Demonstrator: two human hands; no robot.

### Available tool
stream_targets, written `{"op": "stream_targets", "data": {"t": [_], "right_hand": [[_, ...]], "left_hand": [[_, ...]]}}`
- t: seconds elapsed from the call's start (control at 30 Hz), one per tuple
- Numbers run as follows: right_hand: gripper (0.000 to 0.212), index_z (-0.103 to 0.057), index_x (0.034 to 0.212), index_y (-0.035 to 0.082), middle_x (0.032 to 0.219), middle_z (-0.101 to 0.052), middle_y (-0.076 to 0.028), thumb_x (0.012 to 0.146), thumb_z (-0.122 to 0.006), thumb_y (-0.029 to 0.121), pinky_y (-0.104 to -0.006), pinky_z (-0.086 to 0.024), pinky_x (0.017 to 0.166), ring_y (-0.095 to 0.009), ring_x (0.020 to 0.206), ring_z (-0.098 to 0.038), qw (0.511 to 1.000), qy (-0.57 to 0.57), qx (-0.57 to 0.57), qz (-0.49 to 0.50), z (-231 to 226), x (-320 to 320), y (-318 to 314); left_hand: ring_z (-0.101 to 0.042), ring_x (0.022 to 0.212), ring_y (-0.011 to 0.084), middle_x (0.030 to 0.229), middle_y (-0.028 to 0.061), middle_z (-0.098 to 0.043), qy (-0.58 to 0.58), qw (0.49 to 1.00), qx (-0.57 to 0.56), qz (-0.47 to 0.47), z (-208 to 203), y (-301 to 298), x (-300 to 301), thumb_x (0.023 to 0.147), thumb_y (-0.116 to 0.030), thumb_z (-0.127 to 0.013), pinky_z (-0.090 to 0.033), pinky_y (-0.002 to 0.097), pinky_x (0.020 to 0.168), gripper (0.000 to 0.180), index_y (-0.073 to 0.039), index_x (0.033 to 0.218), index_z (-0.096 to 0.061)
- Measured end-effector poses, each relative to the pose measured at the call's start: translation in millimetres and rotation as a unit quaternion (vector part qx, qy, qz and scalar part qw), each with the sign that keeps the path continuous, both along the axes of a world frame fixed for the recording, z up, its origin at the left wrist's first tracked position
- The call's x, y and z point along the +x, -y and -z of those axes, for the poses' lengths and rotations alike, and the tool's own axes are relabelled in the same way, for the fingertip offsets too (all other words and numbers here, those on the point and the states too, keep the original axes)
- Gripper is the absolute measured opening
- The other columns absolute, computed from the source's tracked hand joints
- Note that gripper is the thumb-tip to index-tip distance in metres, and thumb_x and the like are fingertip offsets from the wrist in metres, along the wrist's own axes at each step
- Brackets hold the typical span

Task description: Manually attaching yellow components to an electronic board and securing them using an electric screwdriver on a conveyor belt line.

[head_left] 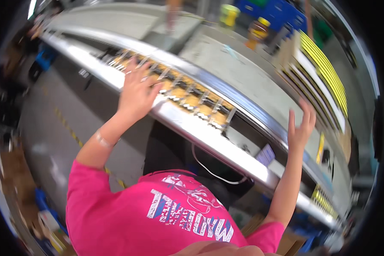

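Observation:
Across a metal-railed conveyor lies a long row of tan circuit-board-like pieces point(192, 100) with black parts and silver strips between them. My left hand point(136, 91) is over the left part of this row, its fingers stretched and somewhat spread. Nothing shows in its grip, and whether the fingertips touch the pieces I cannot tell. Farther right, my right hand point(301, 128) is raised above the conveyor's far rail with thumb and fingers apart, holding nothing. Nearest to it is a leaning stack of yellow-edged panels point(324, 70). Both hands are slightly blurred.
Behind the rails runs a grey bench point(226, 64) with a brown yellow-capped bottle point(258, 32) and a yellow-green container point(229, 16). Blue bins point(277, 15) stand at the back. A purplish flat card or screen point(266, 155) sits inside the conveyor. A white cable point(217, 176) hangs below its near edge.

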State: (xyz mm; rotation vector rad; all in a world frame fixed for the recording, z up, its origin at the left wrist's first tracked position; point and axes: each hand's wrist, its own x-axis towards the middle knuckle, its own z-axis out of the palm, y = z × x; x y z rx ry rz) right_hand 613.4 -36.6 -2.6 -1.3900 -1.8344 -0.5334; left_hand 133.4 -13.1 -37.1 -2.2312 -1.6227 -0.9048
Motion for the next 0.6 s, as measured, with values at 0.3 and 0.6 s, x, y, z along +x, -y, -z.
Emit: {"op": "stream_targets", "data": {"t": [0.3,0.6], "right_hand": [[0.058,-0.045,0.147,0.002,0.146,-0.05,-0.02,0.1,-0.059,0.033,-0.0427,-0.038,0.111,-0.035,0.134,-0.047,0.973,-0.061,0.065,0.211,-34.5,166.7,-43.8],[0.044,-0.056,0.139,0.004,0.134,-0.059,-0.018,0.102,-0.057,0.027,-0.0375,-0.05,0.098,-0.03,0.111,-0.063,0.968,-0.071,-0.112,0.211,-43.2,231.6,-69.6]], "left_hand": [[-0.019,0.152,0.0458,0.147,0.0154,-0.051,-0.021,0.994,-0.089,0.065,-7.3,6.9,41.7,0.098,-0.024,-0.061,-0.016,0.0574,0.122,0.025,-0.002,0.099,-0.071],[-0.016,0.153,0.0464,0.152,0.0155,-0.046,-0.059,0.977,-0.127,0.164,-23.3,22.0,114.1,0.096,-0.024,-0.062,-0.014,0.0582,0.122,0.024,-0.003,0.102,-0.071]]}}
